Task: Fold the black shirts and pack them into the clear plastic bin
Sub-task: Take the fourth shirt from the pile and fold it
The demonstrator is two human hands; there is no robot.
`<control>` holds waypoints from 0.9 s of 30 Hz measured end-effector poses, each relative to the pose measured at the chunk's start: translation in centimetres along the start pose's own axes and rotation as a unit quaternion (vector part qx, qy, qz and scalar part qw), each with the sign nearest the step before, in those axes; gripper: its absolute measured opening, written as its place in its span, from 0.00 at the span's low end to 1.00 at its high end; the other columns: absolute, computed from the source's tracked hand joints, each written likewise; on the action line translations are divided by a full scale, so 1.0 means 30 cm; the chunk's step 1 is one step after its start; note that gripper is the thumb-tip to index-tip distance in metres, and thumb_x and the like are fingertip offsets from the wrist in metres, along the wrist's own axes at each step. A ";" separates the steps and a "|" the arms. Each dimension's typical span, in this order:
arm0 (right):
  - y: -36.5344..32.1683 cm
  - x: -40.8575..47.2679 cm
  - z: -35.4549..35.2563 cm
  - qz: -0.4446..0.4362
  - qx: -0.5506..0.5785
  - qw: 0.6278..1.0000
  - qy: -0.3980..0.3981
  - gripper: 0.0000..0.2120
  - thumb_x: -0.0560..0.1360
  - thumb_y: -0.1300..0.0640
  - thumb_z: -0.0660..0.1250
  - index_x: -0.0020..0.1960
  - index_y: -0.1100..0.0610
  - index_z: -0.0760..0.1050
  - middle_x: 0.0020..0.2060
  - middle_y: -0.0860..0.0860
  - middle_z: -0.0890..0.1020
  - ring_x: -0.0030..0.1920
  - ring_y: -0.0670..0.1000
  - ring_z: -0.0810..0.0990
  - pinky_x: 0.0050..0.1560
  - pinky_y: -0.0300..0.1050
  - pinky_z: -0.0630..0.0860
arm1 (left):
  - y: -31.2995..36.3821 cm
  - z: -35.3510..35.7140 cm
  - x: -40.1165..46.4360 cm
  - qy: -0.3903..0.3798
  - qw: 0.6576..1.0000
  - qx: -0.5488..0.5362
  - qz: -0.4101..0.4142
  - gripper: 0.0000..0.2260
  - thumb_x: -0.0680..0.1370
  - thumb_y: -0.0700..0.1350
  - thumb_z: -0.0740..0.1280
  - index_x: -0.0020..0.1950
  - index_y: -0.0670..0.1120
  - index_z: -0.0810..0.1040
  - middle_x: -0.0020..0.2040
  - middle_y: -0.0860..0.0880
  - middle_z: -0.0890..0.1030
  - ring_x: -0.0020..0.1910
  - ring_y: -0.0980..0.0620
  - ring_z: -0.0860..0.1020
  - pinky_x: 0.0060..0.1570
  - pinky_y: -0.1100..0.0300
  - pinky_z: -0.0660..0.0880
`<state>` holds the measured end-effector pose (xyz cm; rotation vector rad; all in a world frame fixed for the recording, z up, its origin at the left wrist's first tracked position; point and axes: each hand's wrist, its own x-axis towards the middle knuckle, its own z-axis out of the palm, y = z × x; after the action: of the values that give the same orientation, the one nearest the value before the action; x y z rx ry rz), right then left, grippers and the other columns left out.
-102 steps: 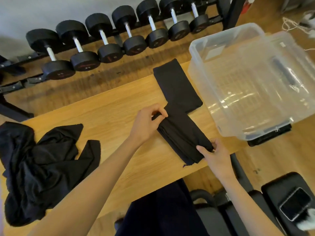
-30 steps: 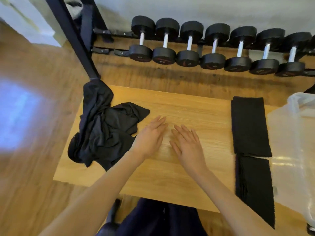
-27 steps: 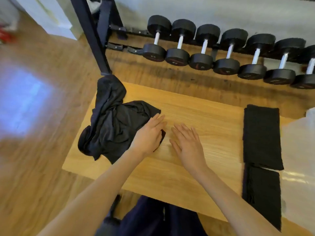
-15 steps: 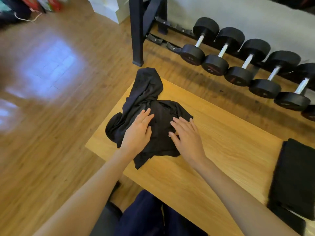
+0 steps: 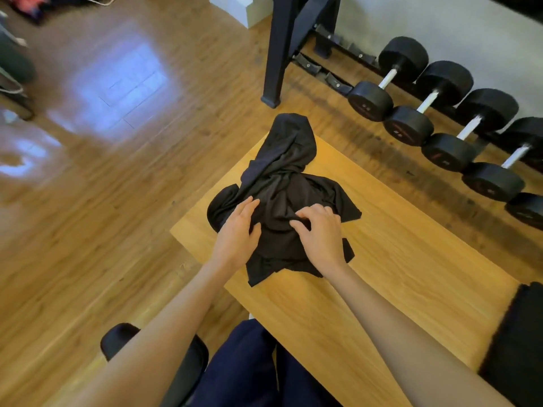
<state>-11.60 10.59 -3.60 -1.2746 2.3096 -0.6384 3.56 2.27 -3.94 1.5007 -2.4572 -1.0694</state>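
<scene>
— Shirts (image 5: 282, 201)?
— Crumpled heap at the table's (image 5: 396, 274) left end. Folded one (image 5: 517, 348) at the right edge.
— Hands?
— Left hand (image 5: 238, 230) flat on the heap, fingers relaxed. Right hand (image 5: 321, 230) pinches its cloth.

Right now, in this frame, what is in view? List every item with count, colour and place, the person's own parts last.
crumpled shirt: one heap, black, far left end of the table, partly over its edge.
folded shirt: at least one, black, table's right edge, cut off by the frame.
table: one, light wood, centre.
dumbbells: about seven visible, black with pale handles, on a floor rack upper right.
rack post: one, black, top centre.
chair: black, bottom left.
left hand: fingers loosely spread on the heap.
right hand: fingers curled, gathering the fabric.
</scene>
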 end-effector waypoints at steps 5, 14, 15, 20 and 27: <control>0.009 0.001 -0.085 0.100 0.189 0.977 0.000 0.09 0.81 0.54 0.62 0.47 0.58 0.77 0.37 0.51 0.80 0.38 0.48 0.77 0.39 0.46 0.70 | 0.002 0.013 -0.006 0.024 0.999 -0.025 -0.030 0.25 0.81 0.46 0.63 0.77 0.46 0.62 0.76 0.49 0.65 0.74 0.50 0.64 0.71 0.55 0.63; 0.079 0.013 -0.168 0.218 0.278 0.934 0.052 0.12 0.82 0.56 0.58 0.44 0.59 0.75 0.35 0.48 0.75 0.36 0.45 0.72 0.37 0.38 0.67 | 0.026 0.036 -0.040 0.062 0.997 -0.016 -0.033 0.14 0.79 0.44 0.67 0.65 0.49 0.77 0.64 0.53 0.74 0.58 0.52 0.77 0.56 0.58 0.74; 0.089 0.015 -0.176 0.235 0.291 0.926 0.057 0.13 0.82 0.56 0.58 0.43 0.60 0.75 0.34 0.48 0.73 0.35 0.46 0.70 0.36 0.39 0.66 | 0.029 0.042 -0.047 0.077 0.996 -0.022 -0.030 0.14 0.78 0.43 0.68 0.64 0.49 0.76 0.62 0.52 0.74 0.58 0.53 0.76 0.55 0.59 0.74; 0.135 0.023 -0.196 0.329 0.358 0.872 0.053 0.17 0.81 0.54 0.59 0.51 0.71 0.74 0.44 0.67 0.77 0.42 0.54 0.73 0.45 0.46 0.71 | 0.083 0.075 -0.103 0.073 0.989 -0.123 -0.038 0.02 0.79 0.46 0.67 0.51 0.50 0.77 0.45 0.55 0.79 0.44 0.60 0.78 0.46 0.62 0.77; 0.138 0.011 -0.230 0.337 0.417 0.844 0.001 0.14 0.82 0.57 0.60 0.53 0.68 0.76 0.55 0.62 0.80 0.57 0.61 0.79 0.60 0.56 0.76 | 0.190 0.184 -0.166 -0.115 0.905 -0.346 -0.219 0.20 0.81 0.56 0.62 0.65 0.42 0.74 0.59 0.46 0.81 0.55 0.52 0.80 0.59 0.57 0.76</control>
<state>-18.41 13.57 -0.48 -0.0450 1.8827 -1.1627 -0.33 10.75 -3.33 1.7383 -1.5405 -2.0170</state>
